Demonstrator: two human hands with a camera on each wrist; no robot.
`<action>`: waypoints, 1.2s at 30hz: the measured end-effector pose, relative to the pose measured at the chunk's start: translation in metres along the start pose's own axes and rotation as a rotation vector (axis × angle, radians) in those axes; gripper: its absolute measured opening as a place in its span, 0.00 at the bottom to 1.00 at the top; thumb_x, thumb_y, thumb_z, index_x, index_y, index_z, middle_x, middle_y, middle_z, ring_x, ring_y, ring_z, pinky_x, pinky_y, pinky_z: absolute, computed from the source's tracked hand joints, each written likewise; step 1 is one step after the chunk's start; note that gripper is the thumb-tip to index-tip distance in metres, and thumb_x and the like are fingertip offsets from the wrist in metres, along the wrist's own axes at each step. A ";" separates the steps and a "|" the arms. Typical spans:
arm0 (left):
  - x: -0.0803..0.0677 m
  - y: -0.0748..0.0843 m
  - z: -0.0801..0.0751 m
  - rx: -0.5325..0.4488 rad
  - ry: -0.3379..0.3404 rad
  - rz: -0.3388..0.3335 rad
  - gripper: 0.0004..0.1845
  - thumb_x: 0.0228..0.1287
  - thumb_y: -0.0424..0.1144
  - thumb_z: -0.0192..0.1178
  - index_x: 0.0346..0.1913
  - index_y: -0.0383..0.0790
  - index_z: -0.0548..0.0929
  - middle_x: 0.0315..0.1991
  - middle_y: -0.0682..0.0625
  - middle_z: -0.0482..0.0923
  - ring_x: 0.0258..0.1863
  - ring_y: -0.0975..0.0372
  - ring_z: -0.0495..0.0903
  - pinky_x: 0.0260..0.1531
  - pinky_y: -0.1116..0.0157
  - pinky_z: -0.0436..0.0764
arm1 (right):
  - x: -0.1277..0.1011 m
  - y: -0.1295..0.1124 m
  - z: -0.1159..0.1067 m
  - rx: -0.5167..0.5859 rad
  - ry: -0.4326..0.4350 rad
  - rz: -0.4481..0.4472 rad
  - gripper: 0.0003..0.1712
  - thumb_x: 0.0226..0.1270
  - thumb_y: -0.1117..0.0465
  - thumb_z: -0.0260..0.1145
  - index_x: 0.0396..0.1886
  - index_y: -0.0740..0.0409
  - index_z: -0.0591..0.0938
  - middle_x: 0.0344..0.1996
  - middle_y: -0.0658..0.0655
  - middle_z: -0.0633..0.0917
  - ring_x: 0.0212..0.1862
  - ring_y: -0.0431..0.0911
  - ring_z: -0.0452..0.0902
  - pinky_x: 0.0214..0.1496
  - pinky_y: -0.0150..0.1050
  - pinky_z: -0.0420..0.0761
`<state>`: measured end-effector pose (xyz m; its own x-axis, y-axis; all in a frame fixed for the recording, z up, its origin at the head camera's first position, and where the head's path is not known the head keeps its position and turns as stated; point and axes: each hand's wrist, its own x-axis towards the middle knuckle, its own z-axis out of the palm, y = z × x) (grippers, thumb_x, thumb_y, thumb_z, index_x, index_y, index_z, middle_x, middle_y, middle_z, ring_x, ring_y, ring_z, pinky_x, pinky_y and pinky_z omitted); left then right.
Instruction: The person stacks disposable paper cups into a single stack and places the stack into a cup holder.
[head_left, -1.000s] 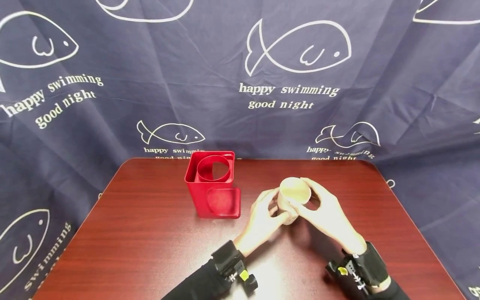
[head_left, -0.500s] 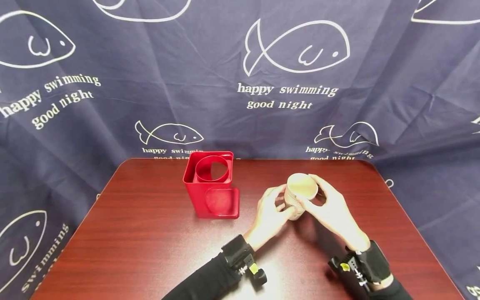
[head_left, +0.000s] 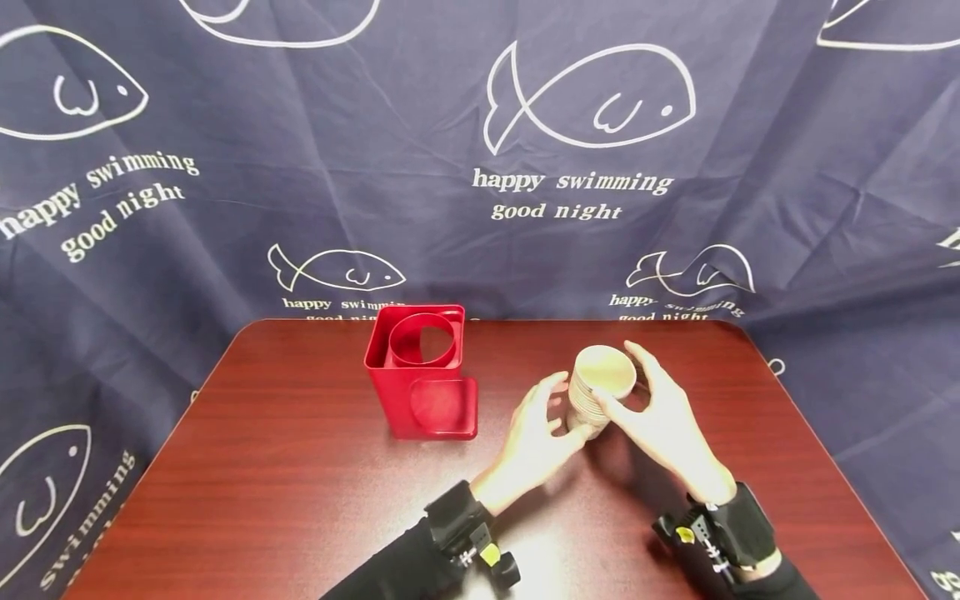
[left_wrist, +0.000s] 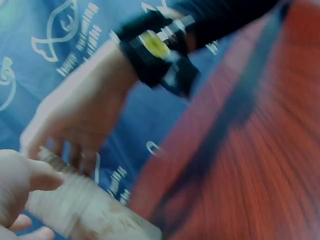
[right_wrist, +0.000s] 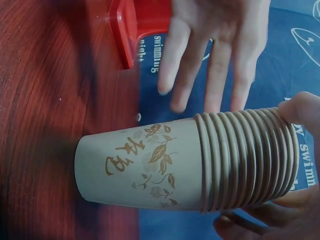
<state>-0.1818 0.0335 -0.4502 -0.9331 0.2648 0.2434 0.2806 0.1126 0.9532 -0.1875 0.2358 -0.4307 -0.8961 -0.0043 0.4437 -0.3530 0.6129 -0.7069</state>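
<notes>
In the head view a stack of nested paper cups (head_left: pixel 591 410) stands upright right of the table's middle, its open top facing up. My right hand (head_left: pixel 670 427) holds the stack by its ribbed rims, thumb on the near side and fingers on the far side. Leaf prints and brown characters show on the outermost cup (right_wrist: pixel 137 167) in the right wrist view. My left hand (head_left: pixel 531 442) is just left of the stack, its fingers (right_wrist: pixel 187 70) spread and fairly straight. The left wrist view is blurred, with the cups (left_wrist: pixel 95 212) at the bottom.
A red square box (head_left: pixel 392 404) with a round ring (head_left: pixel 405 342) inside its open top stands left of the hands. A small red tray (head_left: pixel 444 408) juts from its front. Behind the reddish wooden table (head_left: pixel 262 492) hangs a blue cloth (head_left: pixel 420 167) printed with fish.
The cup stack first moved right and slightly away with both hands. Since half a second ago my left hand has loosened its hold and drawn back left, while my right hand keeps holding the stack.
</notes>
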 end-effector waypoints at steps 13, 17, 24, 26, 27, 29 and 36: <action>-0.035 0.068 -0.052 0.231 -0.184 0.202 0.37 0.64 0.38 0.71 0.75 0.47 0.68 0.70 0.51 0.72 0.64 0.58 0.77 0.61 0.61 0.81 | 0.001 -0.020 -0.006 -0.167 -0.018 -0.119 0.54 0.53 0.56 0.82 0.78 0.53 0.65 0.71 0.60 0.73 0.69 0.56 0.71 0.72 0.35 0.66; -0.040 0.090 -0.076 0.327 -0.144 0.327 0.35 0.64 0.39 0.72 0.73 0.46 0.71 0.68 0.52 0.75 0.62 0.59 0.78 0.58 0.63 0.82 | 0.001 -0.029 -0.008 -0.191 -0.028 -0.128 0.58 0.52 0.55 0.82 0.81 0.51 0.61 0.73 0.60 0.71 0.70 0.58 0.68 0.72 0.52 0.69; -0.030 0.115 -0.131 0.460 0.046 0.471 0.32 0.58 0.35 0.76 0.67 0.44 0.79 0.60 0.51 0.82 0.52 0.62 0.82 0.44 0.66 0.87 | 0.003 -0.035 -0.009 -0.213 -0.042 -0.120 0.61 0.53 0.53 0.82 0.82 0.48 0.57 0.75 0.59 0.68 0.71 0.57 0.67 0.70 0.56 0.69; -0.025 0.117 -0.146 0.496 0.097 0.474 0.31 0.58 0.35 0.76 0.66 0.44 0.80 0.59 0.51 0.82 0.50 0.63 0.82 0.47 0.66 0.87 | 0.003 -0.033 -0.009 -0.214 -0.051 -0.113 0.62 0.52 0.53 0.82 0.83 0.47 0.57 0.75 0.59 0.67 0.72 0.57 0.66 0.71 0.56 0.68; -0.023 0.117 -0.153 0.521 0.125 0.475 0.30 0.58 0.35 0.76 0.65 0.44 0.80 0.59 0.51 0.82 0.50 0.63 0.82 0.47 0.66 0.87 | 0.003 -0.032 -0.009 -0.212 -0.055 -0.110 0.62 0.52 0.53 0.83 0.83 0.47 0.56 0.76 0.59 0.67 0.72 0.57 0.66 0.71 0.56 0.68; -0.020 0.116 -0.167 0.598 0.186 0.483 0.30 0.58 0.35 0.76 0.64 0.43 0.81 0.60 0.51 0.82 0.51 0.61 0.82 0.49 0.65 0.86 | 0.004 -0.029 -0.008 -0.209 -0.060 -0.107 0.62 0.53 0.53 0.82 0.83 0.47 0.56 0.75 0.59 0.67 0.73 0.57 0.66 0.71 0.56 0.68; -0.010 0.099 -0.204 0.744 0.342 0.439 0.27 0.60 0.34 0.73 0.64 0.41 0.81 0.60 0.47 0.82 0.55 0.54 0.83 0.52 0.55 0.84 | 0.005 -0.019 -0.006 -0.186 -0.050 -0.102 0.60 0.53 0.53 0.82 0.82 0.50 0.58 0.74 0.60 0.69 0.72 0.58 0.66 0.75 0.42 0.66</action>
<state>-0.1908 -0.1536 -0.3213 -0.6918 0.1460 0.7072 0.5858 0.6861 0.4314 -0.1834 0.2291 -0.4122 -0.8722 -0.1102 0.4766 -0.3910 0.7425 -0.5438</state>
